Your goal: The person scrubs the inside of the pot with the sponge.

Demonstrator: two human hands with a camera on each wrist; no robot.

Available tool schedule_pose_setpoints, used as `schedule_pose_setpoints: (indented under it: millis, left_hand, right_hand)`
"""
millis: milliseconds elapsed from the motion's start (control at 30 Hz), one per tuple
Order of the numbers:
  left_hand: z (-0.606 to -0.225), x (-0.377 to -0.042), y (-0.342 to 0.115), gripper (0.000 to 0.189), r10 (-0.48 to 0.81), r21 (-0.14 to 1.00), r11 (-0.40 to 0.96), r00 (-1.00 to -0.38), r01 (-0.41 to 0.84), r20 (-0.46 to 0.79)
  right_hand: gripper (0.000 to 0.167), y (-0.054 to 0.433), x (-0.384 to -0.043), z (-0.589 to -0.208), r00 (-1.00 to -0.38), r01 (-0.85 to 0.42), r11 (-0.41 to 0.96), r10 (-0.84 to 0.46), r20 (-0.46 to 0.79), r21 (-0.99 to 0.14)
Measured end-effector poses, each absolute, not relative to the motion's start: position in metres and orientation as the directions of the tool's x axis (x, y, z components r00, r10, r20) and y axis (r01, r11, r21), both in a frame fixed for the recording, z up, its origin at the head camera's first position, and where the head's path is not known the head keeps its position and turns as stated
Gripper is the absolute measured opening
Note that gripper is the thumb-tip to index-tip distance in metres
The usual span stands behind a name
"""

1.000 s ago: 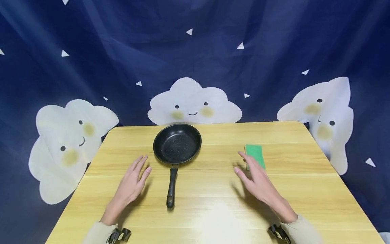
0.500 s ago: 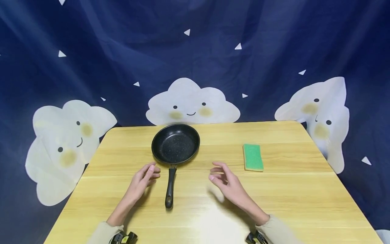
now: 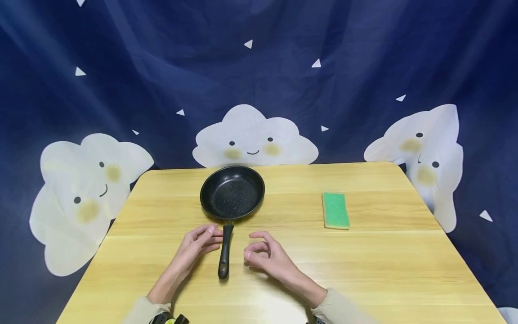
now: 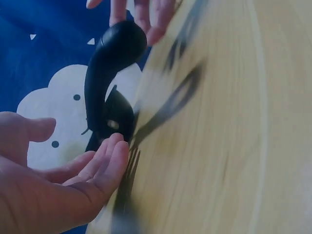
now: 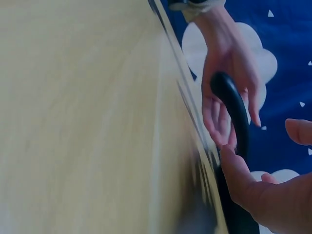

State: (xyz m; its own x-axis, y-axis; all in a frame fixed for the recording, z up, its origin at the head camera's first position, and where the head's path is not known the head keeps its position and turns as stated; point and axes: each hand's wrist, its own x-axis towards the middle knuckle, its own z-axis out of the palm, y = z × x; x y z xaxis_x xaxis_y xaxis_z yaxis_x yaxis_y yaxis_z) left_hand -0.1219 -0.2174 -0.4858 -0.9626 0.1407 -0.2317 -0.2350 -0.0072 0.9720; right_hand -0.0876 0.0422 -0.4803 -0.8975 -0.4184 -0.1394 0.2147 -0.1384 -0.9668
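A black frying pan (image 3: 233, 193) sits left of the table's middle, its handle (image 3: 225, 256) pointing toward me. My left hand (image 3: 193, 249) is just left of that handle, fingers extended, the tips very near it; whether they touch I cannot tell. To the right of the handle my right hand (image 3: 273, 258) hovers with fingers loosely bent and nothing in them. In the left wrist view the handle (image 4: 100, 78) rises past my left fingers (image 4: 105, 168). Both hands flank the handle (image 5: 236, 109) in the right wrist view.
A green sponge (image 3: 336, 210) with a tan underside lies flat on the right half of the wooden table (image 3: 384, 261). A dark blue curtain (image 3: 259, 67) with white clouds hangs behind the table's far edge.
My right hand has moved left from over the sponge to beside the pan handle, its fingers bending more. My left hand has shifted right and nearer to me, up to the handle.
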Motion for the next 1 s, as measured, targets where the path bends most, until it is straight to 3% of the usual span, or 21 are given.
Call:
schedule_pose_setpoints:
  millis: [233, 633, 1000]
  left_hand:
    - [-0.489, -0.122, -0.213, 0.052, 0.152, 0.950, -0.095, -0.947, -0.298, -0.282]
    - [-0.492, -0.129, -0.204, 0.051, 0.202, 0.925, -0.150, -0.927, -0.349, -0.317]
    - [-0.494, -0.133, -0.200, 0.046, 0.172, 0.894, -0.241, -0.923, -0.378, -0.344]
  right_hand:
    - [0.056, 0.021, -0.084, -0.486, -0.879, 0.303, -0.200, -0.436, -0.193, -0.932]
    - [0.031, -0.002, -0.082, -0.495, -0.851, 0.413, -0.240, -0.446, -0.278, -0.878]
    - [0.027, -0.013, -0.082, -0.498, -0.868, 0.413, -0.291, -0.412, -0.276, -0.863]
